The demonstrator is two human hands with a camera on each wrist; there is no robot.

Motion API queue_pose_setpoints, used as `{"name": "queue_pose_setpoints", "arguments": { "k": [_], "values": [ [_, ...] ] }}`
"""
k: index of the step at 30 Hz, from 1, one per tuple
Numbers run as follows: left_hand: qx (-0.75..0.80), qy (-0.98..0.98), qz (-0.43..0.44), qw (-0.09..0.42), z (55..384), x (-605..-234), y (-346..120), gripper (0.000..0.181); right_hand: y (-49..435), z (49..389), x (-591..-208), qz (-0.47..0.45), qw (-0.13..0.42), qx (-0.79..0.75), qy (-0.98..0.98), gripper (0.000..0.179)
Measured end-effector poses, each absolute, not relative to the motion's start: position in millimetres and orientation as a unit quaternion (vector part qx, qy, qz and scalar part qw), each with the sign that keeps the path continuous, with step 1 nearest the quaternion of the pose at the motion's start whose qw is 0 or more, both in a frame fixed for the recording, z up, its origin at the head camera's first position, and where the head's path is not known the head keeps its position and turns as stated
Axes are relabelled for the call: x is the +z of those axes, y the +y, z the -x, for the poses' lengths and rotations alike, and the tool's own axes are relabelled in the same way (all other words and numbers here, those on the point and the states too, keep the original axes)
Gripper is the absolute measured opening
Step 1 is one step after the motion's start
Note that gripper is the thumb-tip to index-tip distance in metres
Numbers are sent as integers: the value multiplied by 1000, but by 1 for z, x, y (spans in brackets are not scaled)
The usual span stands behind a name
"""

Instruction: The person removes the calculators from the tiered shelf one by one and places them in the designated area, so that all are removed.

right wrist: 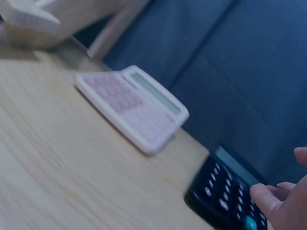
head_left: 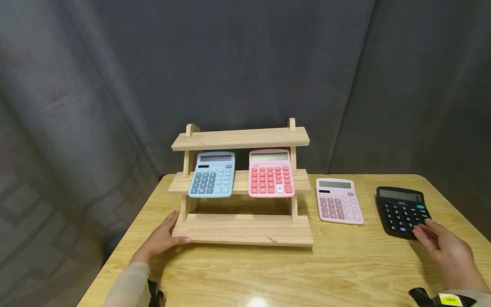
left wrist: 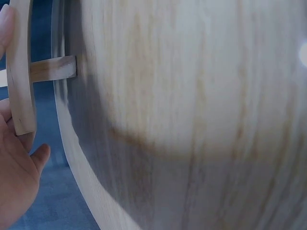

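Observation:
A three-tier wooden shelf rack (head_left: 245, 230) stands on the table, a blue calculator (head_left: 212, 175) and a pink calculator (head_left: 271, 174) leaning on its middle tier. My left hand (head_left: 161, 238) grips the left end of the bottom board, thumb along the front edge; the left wrist view shows that board (left wrist: 21, 72) between thumb and fingers. To the right, a black calculator (head_left: 402, 212) lies on the table. My right hand (head_left: 446, 251) is at its lower right corner, fingertips overlapping the keys' edge. The right wrist view shows the fingers loosely bent over the black calculator (right wrist: 228, 191).
A pale pink calculator (head_left: 339, 201) lies between the rack and the black calculator. The wooden table (head_left: 245, 273) ends at a dark grey curtain (head_left: 245, 64) behind the rack.

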State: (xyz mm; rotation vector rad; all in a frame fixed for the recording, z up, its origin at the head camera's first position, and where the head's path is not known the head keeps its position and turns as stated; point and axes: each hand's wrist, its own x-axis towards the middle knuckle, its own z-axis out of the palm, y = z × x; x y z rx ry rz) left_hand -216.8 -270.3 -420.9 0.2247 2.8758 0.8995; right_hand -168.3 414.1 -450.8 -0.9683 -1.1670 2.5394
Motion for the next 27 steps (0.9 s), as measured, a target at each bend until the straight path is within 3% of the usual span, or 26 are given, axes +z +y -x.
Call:
{"name": "queue_pose_setpoints", "arguments": {
  "k": [3,7,21,27],
  "values": [
    [297,950,-73,61,217,-421,-271,109,407,174,-448,288,81,919,-257,16],
    [292,952,-74,61,216,-421,-272,108,397,185,-459,198,55,948,-241,20],
    [294,951,-76,61,219,-420,-272,108,343,216,-473,79,18,958,-276,35],
    [291,951,-78,66,218,-419,-270,107,304,208,-447,62,-19,956,-287,21]
  ]
}}
